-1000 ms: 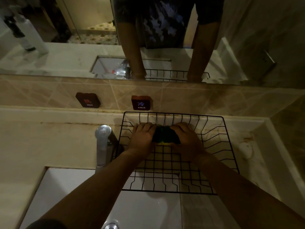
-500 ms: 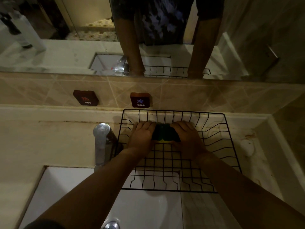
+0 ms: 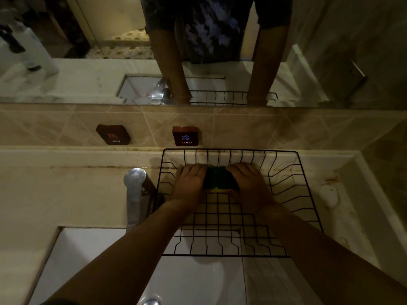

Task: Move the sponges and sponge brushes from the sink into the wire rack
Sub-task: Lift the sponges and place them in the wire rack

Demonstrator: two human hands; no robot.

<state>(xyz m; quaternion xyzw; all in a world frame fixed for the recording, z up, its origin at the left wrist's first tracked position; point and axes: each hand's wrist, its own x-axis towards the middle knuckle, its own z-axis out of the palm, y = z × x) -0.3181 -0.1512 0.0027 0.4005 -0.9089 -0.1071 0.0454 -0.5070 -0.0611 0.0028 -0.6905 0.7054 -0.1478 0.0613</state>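
Dim yellowish light falls on a cream countertop [image 3: 66, 194] backed by beige tile, with a mirror [image 3: 66, 62] across the top of the frame and 2 small wall plaques, 1 marked HOT [image 3: 113, 134] and 1 marked COLD [image 3: 186, 136], just under it. At centre sits a black wire rack [image 3: 308, 205], its near edge overhanging the white sink [image 3: 99, 260] at lower left; a chrome faucet [image 3: 135, 194] stands just left of the rack.

Compared with 1 second ago, almost nothing has changed: both hands are pressed against the same dark green and yellow sponges [image 3: 219, 180] at the back of the rack, near its far wall, and only the camera view has drifted slightly. I read that as the sponges having arrived in the rack and now being tidied or pushed together before release.

The left hand [image 3: 190, 183] is curled partway, fingers bent over the left end of the sponges. The right hand [image 3: 248, 183] mirrors it on the right end. Both touch the sponges and squeeze them between them; whether 2 sponges or more are there I cannot tell. No sponge brushes are visible, and the visible part of the sink looks bare, so the remaining work is uncertain
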